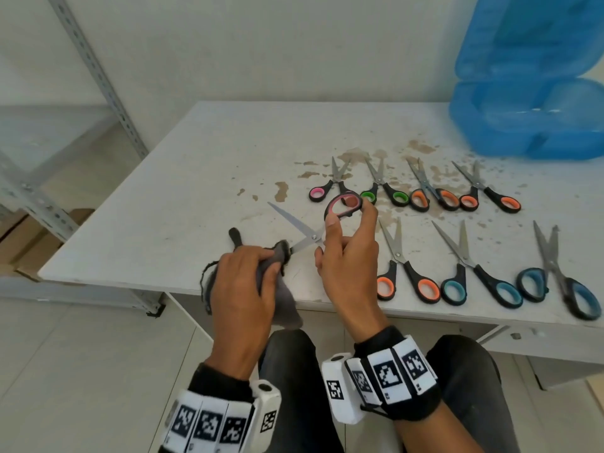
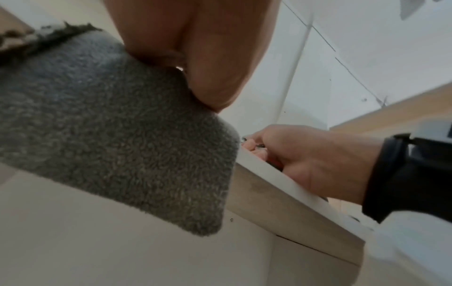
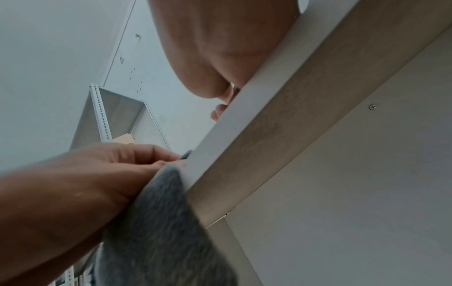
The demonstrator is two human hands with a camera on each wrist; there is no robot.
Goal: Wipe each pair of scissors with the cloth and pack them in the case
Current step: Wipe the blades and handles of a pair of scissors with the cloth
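Your left hand (image 1: 243, 282) pinches the cloth (image 1: 281, 256) around one blade. Your right hand (image 1: 349, 253) grips the pink scissors (image 1: 343, 206). The blue case (image 1: 529, 93) is open.

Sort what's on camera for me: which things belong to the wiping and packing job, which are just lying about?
Job:
- cloth, in left hand
- pink scissors, in right hand
- seven scissors on the table, e.g. green pair
- open blue case

Lying about:
- metal shelving
- cardboard boxes
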